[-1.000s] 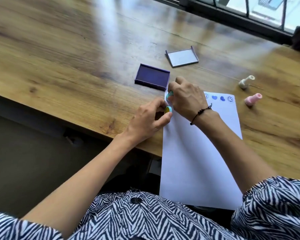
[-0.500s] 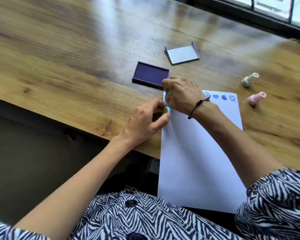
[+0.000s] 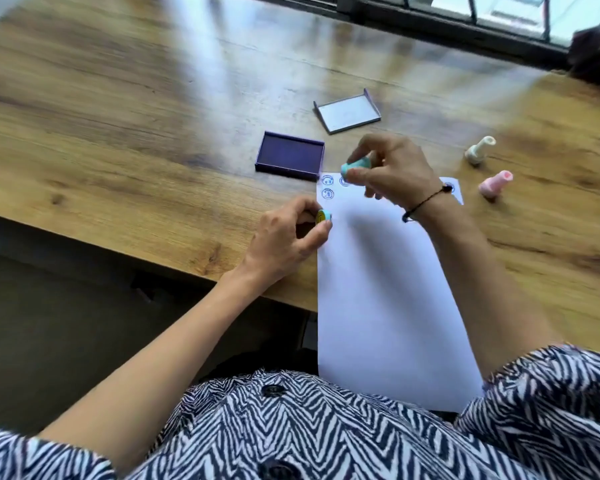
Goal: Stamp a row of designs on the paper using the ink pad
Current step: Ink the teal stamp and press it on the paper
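A white paper (image 3: 385, 292) lies on the wooden table and hangs over its near edge. Blue round stamp marks (image 3: 327, 187) show at its top left corner, and another mark (image 3: 448, 187) peeks out by my wrist. My right hand (image 3: 392, 169) holds a teal stamp (image 3: 355, 167) lifted just above the paper's top edge. My left hand (image 3: 288, 233) rests at the paper's left edge, pinching a small teal cap with a yellow face (image 3: 324, 216). The open purple ink pad (image 3: 290, 155) sits just left of the stamp.
The ink pad's lid (image 3: 347, 114) lies upturned behind the pad. A cream stamp (image 3: 479, 150) and a pink stamp (image 3: 495, 183) lie on their sides to the right of the paper. The table's near edge (image 3: 153, 252) runs diagonally on the left.
My right hand has lifted the teal stamp off the paper's top left corner and moved it right, uncovering new blue marks there. My left hand stays at the paper's edge.
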Motion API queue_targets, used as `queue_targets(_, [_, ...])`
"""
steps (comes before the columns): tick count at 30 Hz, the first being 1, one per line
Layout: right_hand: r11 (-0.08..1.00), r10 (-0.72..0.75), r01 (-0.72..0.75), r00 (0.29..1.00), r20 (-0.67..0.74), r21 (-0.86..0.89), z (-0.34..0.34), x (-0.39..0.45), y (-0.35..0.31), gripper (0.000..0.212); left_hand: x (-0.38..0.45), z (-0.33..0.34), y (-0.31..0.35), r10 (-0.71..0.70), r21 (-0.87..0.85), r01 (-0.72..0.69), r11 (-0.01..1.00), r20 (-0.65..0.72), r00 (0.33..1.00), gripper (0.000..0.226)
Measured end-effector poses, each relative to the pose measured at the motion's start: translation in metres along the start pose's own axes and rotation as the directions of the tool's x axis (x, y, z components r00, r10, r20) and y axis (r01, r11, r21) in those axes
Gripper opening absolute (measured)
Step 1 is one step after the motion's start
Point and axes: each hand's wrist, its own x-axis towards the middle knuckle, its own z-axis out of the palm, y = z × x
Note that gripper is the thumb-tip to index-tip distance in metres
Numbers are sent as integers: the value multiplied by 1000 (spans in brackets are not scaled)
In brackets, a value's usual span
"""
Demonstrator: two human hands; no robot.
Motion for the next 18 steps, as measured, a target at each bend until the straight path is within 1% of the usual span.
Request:
queue_targets(2, [961,68,-52,997,-48,271,-11,-7,4,9,1,-2,1,4,6,-4,1000,-9,1000,30])
queue_targets(3, [928,94,-72,995,-43,366,-12,-12,5,8,1,-3,0,-1,6,1,1000,-8,1000,31])
queue_targets(4, [895,121,-97,992,-27,436,-11,-18,6,7,0,-4,-1,-9,3,9,1000,-3,1000,31])
queue_targets(7, [799,191,-174,981,31,575,-4,-36,9,17,-1,-3,0,-11,-11,11,1000,10,1000,27])
queue_targets(9, [720,203,-202,976,77,664,-1,-47,9,18,-1,-2,2,-23,-63,24,998,21,1000,24])
queue_targets(11, [663,183,-199,978,101,722,4,-57,5,18,-2,-3,5,-74,-186,78,979,29,997,26])
queue_targets(13, [643,148,-170,984,97,747,7,-65,0,18,-2,-4,10,-128,-312,131,941,31,991,28])
queue_targets(15, [661,127,-134,990,66,738,9,-70,-5,20,0,-4,15,-150,-396,152,906,34,988,29])
queue_targets(18, [736,133,-107,991,12,668,11,-77,-8,17,-2,2,19,-161,-474,175,863,70,984,28])
